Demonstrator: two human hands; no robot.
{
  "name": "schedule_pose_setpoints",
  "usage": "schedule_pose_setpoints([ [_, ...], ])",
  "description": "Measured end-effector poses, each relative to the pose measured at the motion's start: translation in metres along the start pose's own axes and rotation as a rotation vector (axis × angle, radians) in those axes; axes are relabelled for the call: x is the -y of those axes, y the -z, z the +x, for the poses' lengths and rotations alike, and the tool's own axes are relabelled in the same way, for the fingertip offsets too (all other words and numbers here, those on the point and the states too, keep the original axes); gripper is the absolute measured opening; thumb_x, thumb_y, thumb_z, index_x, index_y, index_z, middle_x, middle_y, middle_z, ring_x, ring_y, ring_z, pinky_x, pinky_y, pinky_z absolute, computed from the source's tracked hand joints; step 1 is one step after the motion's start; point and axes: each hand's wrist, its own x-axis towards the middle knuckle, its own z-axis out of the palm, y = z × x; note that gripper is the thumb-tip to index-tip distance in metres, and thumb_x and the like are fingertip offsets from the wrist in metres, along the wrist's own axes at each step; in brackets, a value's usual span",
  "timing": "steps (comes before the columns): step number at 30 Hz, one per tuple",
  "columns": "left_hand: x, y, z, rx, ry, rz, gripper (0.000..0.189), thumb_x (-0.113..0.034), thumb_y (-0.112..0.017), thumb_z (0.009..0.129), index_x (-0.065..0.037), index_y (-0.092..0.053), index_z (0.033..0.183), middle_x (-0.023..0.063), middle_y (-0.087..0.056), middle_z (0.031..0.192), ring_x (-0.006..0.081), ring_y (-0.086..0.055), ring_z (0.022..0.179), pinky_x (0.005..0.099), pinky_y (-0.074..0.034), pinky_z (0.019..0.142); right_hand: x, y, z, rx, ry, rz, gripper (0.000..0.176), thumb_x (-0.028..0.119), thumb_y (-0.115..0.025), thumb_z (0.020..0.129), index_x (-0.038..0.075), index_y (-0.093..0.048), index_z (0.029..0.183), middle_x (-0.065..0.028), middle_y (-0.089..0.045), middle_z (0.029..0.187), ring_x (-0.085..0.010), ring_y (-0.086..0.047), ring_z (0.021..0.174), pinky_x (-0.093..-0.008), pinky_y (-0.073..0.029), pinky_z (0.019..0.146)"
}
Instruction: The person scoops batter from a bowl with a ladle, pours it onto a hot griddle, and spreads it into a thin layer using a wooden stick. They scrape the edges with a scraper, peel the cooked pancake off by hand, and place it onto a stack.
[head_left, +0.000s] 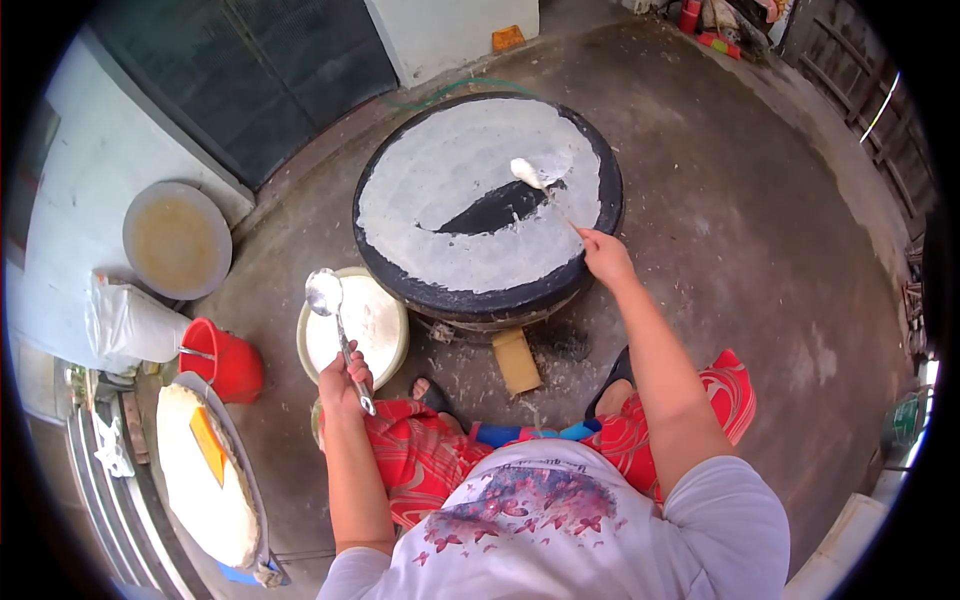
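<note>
A large round black griddle (372, 250) stands in front of me, most of its top covered by a thin pale layer of batter (430, 160). A dark, uncoated strip shows across its middle. My right hand (607, 256) grips the thin handle of a spreader with a white, batter-coated head (526, 173), which touches the layer near the strip's right end. My left hand (345, 380) is closed around a metal ladle (324, 292), its bowl smeared white. That ladle is over a bucket of white batter (399, 320) beside the griddle.
To the left are a red bucket (230, 365), a white bag (140, 320) and a wide round pan (133, 235) leaning on the wall. Nearer lies a tray with a pale stack (195, 490) and a yellow-orange flat piece (208, 445). A cardboard piece (516, 362) sits below the griddle.
</note>
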Motion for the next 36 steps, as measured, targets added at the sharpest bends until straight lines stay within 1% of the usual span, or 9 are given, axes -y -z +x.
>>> schedule_pose_setpoints([
  [5, -0.003, 0.004, 0.0, 0.033, 0.016, -0.016, 0.024, -0.018, -0.031, 0.092, 0.0, -0.043, 0.102, 0.0054, -0.045, 0.072, 0.0098, -0.039, 0.049, 0.0197, -0.034, 0.04, 0.033, 0.035, -0.023, 0.12, -0.025, -0.124, 0.027, 0.019, -0.046, 0.083, 0.014, -0.058, 0.107, -0.0122, -0.059, 0.102, -0.0272, -0.056, 0.094, -0.0348, -0.044, 0.08],
  [8, -0.004, 0.006, -0.001, 0.048, 0.009, -0.005, 0.023, -0.017, -0.031, 0.092, 0.0, -0.043, 0.101, 0.0056, -0.045, 0.071, 0.0097, -0.038, 0.049, 0.0199, -0.034, 0.04, -0.01, 0.001, -0.018, -0.173, -0.004, 0.099, 0.027, 0.02, -0.047, 0.084, 0.01, -0.058, 0.106, -0.0136, -0.061, 0.097, -0.024, -0.058, 0.092, -0.0306, -0.043, 0.08],
  [15, -0.005, 0.006, -0.004, 0.004, -0.003, -0.01, 0.028, -0.02, -0.03, 0.092, 0.002, -0.045, 0.102, 0.0044, -0.046, 0.07, 0.0083, -0.039, 0.048, 0.0194, -0.034, 0.039, 0.062, 0.004, -0.036, 0.162, 0.072, -0.192, 0.027, 0.026, -0.047, 0.082, 0.023, -0.058, 0.106, -0.0121, -0.059, 0.1, -0.0283, -0.056, 0.092, -0.0357, -0.044, 0.079],
  [17, -0.006, 0.009, -0.005, 0.031, 0.024, -0.015, 0.028, -0.019, -0.03, 0.092, 0.002, -0.045, 0.102, 0.0046, -0.046, 0.071, 0.0082, -0.039, 0.048, 0.019, -0.034, 0.039, 0.062, 0.02, -0.046, 0.13, 0.014, -0.255, 0.027, 0.026, -0.047, 0.082, 0.026, -0.057, 0.107, -0.0114, -0.059, 0.099, -0.0282, -0.056, 0.091, -0.0356, -0.045, 0.078],
  [19, -0.007, 0.012, -0.006, 0.042, 0.014, -0.011, 0.025, -0.018, -0.031, 0.092, 0.001, -0.044, 0.101, 0.0052, -0.045, 0.071, 0.0087, -0.038, 0.048, 0.0193, -0.034, 0.04, 0.03, 0.013, -0.05, -0.154, -0.151, -0.18, 0.027, 0.025, -0.046, 0.084, 0.024, -0.056, 0.109, -0.0105, -0.06, 0.1, -0.0283, -0.056, 0.092, -0.036, -0.045, 0.078],
  [21, -0.008, 0.012, -0.005, 0.053, 0.005, 0.005, 0.023, -0.017, -0.032, 0.091, 0.0, -0.043, 0.101, 0.0059, -0.045, 0.072, 0.0092, -0.038, 0.048, 0.0196, -0.034, 0.04, -0.003, -0.023, -0.044, -0.113, -0.049, -0.003, 0.027, 0.022, -0.045, 0.085, 0.019, -0.056, 0.109, -0.0113, -0.059, 0.101, -0.0288, -0.055, 0.095, -0.036, -0.044, 0.08],
  [28, -0.009, 0.013, -0.005, 0.065, 0.014, -0.024, 0.024, -0.017, -0.03, 0.092, 0.002, -0.043, 0.1, 0.0067, -0.045, 0.072, 0.0098, -0.039, 0.049, 0.0205, -0.034, 0.041, 0.094, -0.059, -0.061, 0.243, 0.175, -0.176, 0.027, 0.021, -0.045, 0.083, 0.02, -0.058, 0.106, -0.0117, -0.059, 0.1, -0.0302, -0.055, 0.093, -0.0373, -0.044, 0.079],
  [32, -0.009, 0.014, -0.008, 0.094, 0.005, -0.025, 0.024, -0.017, -0.03, 0.092, 0.002, -0.043, 0.1, 0.0068, -0.045, 0.072, 0.0098, -0.038, 0.049, 0.0207, -0.033, 0.041, 0.132, -0.022, -0.077, 0.238, 0.242, -0.38, 0.026, 0.017, -0.047, 0.08, 0.019, -0.061, 0.102, -0.0135, -0.06, 0.092, -0.0266, -0.058, 0.086, -0.0365, -0.046, 0.073],
  [36, -0.01, 0.019, -0.009, 0.089, -0.018, -0.03, 0.027, -0.018, -0.03, 0.092, 0.004, -0.043, 0.102, 0.006, -0.045, 0.071, 0.0098, -0.038, 0.049, 0.0199, -0.034, 0.04, 0.129, -0.01, -0.09, -0.076, 0.424, -0.599, 0.034, 0.013, -0.051, 0.073, 0.017, -0.058, 0.107, -0.008, -0.057, 0.081, -0.0253, -0.057, 0.076, -0.0368, -0.047, 0.063],
])
